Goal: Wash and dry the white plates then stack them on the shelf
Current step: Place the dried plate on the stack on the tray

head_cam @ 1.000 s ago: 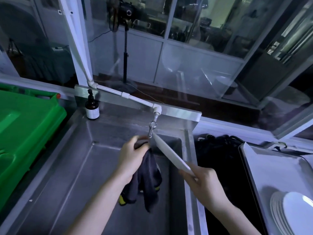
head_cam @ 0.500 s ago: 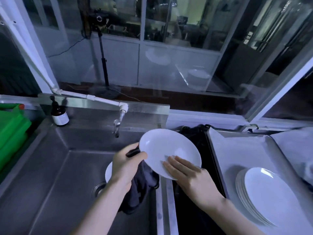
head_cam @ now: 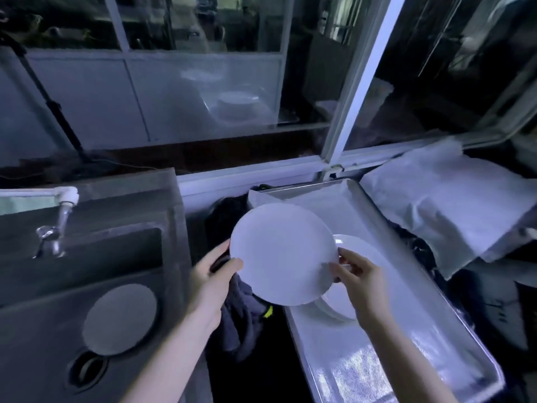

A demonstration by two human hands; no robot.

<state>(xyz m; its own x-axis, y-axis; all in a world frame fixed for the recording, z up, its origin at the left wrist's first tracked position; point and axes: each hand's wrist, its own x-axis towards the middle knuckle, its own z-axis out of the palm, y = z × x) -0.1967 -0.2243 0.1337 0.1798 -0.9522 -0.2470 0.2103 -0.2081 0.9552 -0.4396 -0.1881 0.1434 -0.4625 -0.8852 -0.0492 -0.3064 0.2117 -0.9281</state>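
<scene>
Both hands hold one white plate (head_cam: 282, 254), tilted above the left edge of the tray (head_cam: 392, 344). The left hand (head_cam: 215, 274) has its grip curled on the plate's left rim, thumb on top, with a dark cloth (head_cam: 241, 315) hanging under the palm. The right hand (head_cam: 357, 277) pinches the right rim. A plate stack (head_cam: 359, 244) lies in the tray, its count unclear. A second plate (head_cam: 120, 318) lies in the sink (head_cam: 43, 315).

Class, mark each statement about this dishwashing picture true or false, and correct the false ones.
1. The right hand and left hand both hold the white plate. True.
2. The left hand holds only the plate. False: it also grips a dark cloth.
3. A second plate lies in the sink near the drain. True.
4. The tray has no plates in it. False: a stack of plates sits in the tray.
</scene>
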